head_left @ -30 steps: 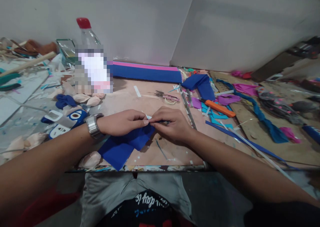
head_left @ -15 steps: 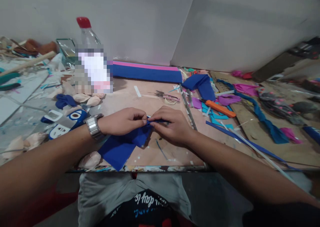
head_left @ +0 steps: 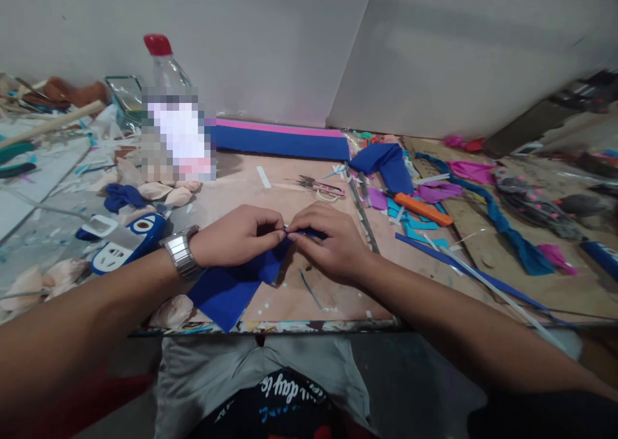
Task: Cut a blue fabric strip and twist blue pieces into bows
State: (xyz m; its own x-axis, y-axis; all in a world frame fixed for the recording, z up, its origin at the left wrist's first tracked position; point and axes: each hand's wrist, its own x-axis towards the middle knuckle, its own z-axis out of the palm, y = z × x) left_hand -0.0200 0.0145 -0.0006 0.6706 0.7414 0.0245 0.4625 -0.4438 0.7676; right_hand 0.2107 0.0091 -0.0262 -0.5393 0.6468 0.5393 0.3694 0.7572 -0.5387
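Observation:
A piece of blue fabric (head_left: 226,294) hangs from my fingers, its lower part lying at the front of the table. My left hand (head_left: 239,233), with a metal watch on the wrist, pinches the cloth's upper edge between thumb and forefinger. Right against it, my right hand (head_left: 331,239) grips the same cloth, and the fingertips of both hands almost meet. A narrow rolled or folded bit of blue shows under the right fingers. Just beyond the hands lie small thread snips (head_left: 318,185) with pink handles.
Left are a bottle with a red cap (head_left: 158,44), a blue-and-white tool (head_left: 128,242) and pale fabric petals (head_left: 174,312). Behind lies a long blue-and-pink strip (head_left: 282,143). On the right are an orange-handled cutter (head_left: 422,208), fabric scraps and a teal strip (head_left: 506,230).
Hardly anything differs. Both hands keep their pinch on the blue fabric, with the fingers shifting slightly, and the view has moved a little.

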